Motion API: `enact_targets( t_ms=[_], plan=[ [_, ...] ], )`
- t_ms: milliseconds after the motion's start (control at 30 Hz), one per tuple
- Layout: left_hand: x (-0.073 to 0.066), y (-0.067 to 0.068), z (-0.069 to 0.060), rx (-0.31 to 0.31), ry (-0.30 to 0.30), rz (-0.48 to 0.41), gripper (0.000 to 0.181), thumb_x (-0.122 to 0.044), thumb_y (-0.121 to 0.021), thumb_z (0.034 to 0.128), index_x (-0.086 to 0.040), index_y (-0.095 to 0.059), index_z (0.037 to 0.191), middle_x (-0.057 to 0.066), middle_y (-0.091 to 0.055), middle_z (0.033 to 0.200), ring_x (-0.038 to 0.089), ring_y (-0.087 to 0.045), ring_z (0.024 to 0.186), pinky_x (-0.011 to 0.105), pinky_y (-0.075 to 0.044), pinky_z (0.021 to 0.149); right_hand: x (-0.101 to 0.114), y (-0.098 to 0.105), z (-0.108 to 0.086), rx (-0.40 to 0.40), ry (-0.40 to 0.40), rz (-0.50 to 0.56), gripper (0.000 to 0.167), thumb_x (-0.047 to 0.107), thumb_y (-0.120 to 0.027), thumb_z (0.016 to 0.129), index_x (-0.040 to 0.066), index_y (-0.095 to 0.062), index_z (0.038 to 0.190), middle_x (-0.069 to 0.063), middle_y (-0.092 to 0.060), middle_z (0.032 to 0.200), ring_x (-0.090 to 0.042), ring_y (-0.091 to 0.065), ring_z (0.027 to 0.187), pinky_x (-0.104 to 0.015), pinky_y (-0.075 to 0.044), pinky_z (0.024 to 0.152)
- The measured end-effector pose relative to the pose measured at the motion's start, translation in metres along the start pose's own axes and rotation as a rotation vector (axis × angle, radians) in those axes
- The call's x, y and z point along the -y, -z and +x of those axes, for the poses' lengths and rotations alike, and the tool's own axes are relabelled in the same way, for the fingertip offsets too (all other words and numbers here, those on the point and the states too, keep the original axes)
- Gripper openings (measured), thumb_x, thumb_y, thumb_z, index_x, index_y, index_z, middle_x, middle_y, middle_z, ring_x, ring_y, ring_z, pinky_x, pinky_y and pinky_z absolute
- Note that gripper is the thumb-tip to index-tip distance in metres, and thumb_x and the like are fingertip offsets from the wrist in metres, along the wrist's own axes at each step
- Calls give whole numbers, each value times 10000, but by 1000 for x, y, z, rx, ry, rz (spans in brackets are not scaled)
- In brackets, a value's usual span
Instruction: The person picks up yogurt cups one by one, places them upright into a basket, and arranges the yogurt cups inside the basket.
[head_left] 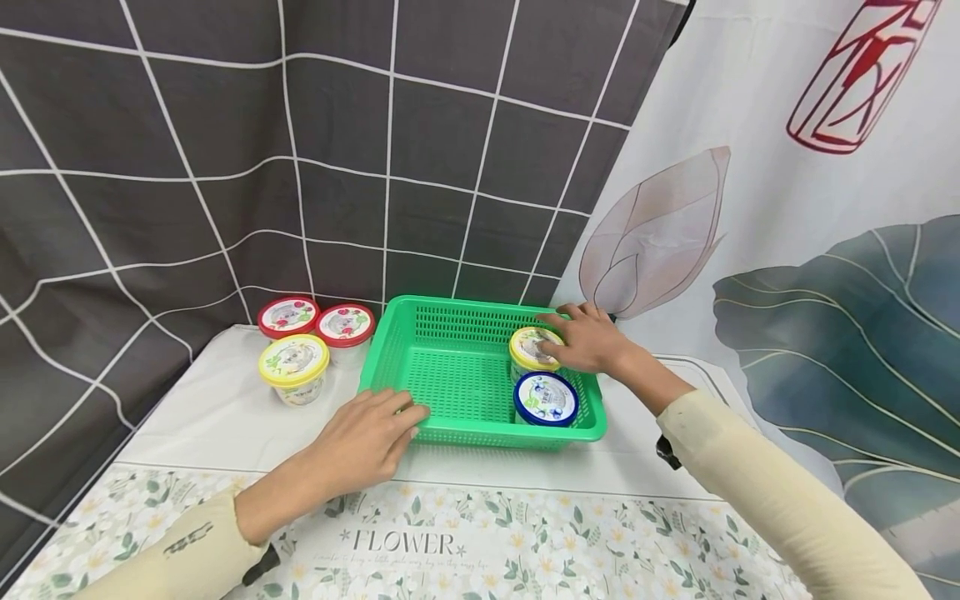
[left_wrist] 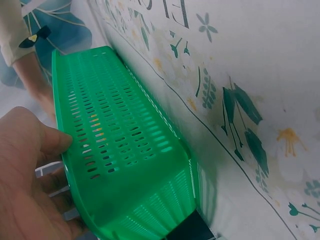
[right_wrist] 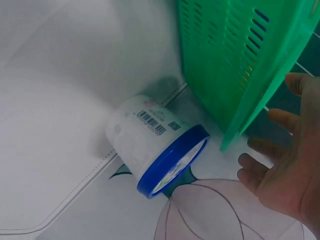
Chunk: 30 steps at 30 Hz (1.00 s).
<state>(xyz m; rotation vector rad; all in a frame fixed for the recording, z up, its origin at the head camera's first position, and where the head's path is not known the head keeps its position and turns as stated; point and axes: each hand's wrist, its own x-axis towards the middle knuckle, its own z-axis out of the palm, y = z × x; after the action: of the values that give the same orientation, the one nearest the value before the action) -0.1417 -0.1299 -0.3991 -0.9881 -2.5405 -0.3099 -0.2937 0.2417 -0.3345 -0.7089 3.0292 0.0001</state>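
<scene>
My left hand [head_left: 367, 437] holds the front left rim of the green basket [head_left: 457, 432]. In the left wrist view the thumb of the left hand [left_wrist: 30, 175] lies on the rim, fingers on the other side. My right hand [head_left: 588, 340] is over the basket's back right corner, fingers spread above and beside a yellow-lidded tub [head_left: 534, 348]; contact with the tub is unclear. In front of that tub, inside the basket, is a blue-lidded tub [head_left: 546, 400]. The right wrist view shows the right hand [right_wrist: 285, 160] with loosely bent fingers beside the basket [right_wrist: 225, 65].
Outside the basket, another blue-lidded tub [right_wrist: 155, 145] stands by the right hand. Left of the basket stand two red-lidded tubs [head_left: 288, 317] [head_left: 346, 325] and a yellow-lidded one [head_left: 294, 362]. A dark grid curtain [head_left: 337, 125] hangs behind.
</scene>
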Motion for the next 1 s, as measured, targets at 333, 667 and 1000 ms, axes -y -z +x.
enact_targets(
  t_ms=[333, 667, 1000],
  plan=[
    [0, 0, 0, 3, -4, 2, 244, -155, -765, 1047, -139, -788, 1289, 24, -758, 1126, 206, -691, 1006, 351, -563, 819, -12, 5, -1, 16, -42, 0, 623, 463, -490, 1152, 157, -523, 1694, -280, -483, 1712, -561, -415, 1573, -749, -320, 1303],
    [0, 0, -1, 5, -5, 7, 243, -154, -768, 1046, -134, -789, 1287, 17, -751, 1114, 196, -676, 988, 334, -551, 810, -22, 5, -4, 36, -62, -3, 604, 366, -474, 1136, 118, -526, 1685, -289, -487, 1708, -559, -415, 1570, -747, -296, 1322],
    [-1, 1, 0, 15, 1, 9, 249, -156, -760, 1051, -129, -789, 1297, 24, -751, 1123, 204, -678, 995, 347, -555, 818, -34, 6, -11, 29, -97, 10, 613, 313, -491, 1108, 83, -528, 1675, -303, -488, 1707, -582, -400, 1582, -760, -292, 1330]
  ],
)
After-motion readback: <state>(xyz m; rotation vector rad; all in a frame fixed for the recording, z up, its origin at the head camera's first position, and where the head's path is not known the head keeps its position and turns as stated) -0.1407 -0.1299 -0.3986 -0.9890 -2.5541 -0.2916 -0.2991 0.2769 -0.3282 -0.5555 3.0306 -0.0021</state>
